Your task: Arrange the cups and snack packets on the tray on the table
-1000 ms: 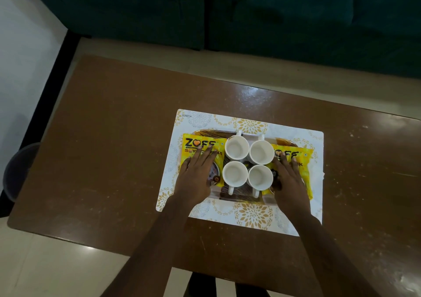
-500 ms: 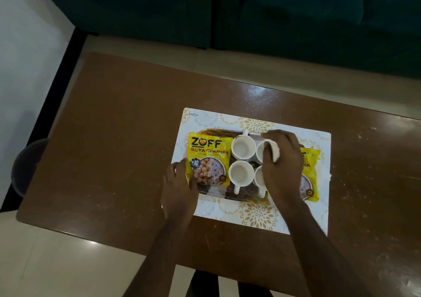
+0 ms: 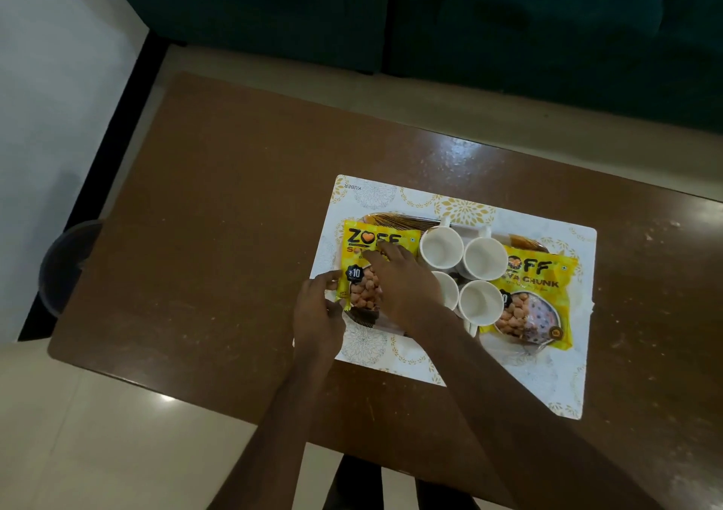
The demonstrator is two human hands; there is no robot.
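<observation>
Both hands are working on the left snack packet (image 3: 365,271), which is lying at the left end of the tray (image 3: 395,221) beside four white cups (image 3: 461,275). The left hand (image 3: 319,314) is pinching the packet's near left corner between thumb and curled fingers, while the right hand (image 3: 403,286), reaching across, is resting flat and open on the packet's face, gripping nothing. To do this well, the right palm should probably be pressing lightly while the left is nudging the edge square to the tray rim, since the glossy film looks prone to sliding. The right wrist is passing just beside the near-left cup, so a wide sweep could be knocking it. The right packet (image 3: 536,298) is overhanging the tray onto the patterned mat (image 3: 563,372), on the brown table (image 3: 219,216), and looks to need straightening too.
</observation>
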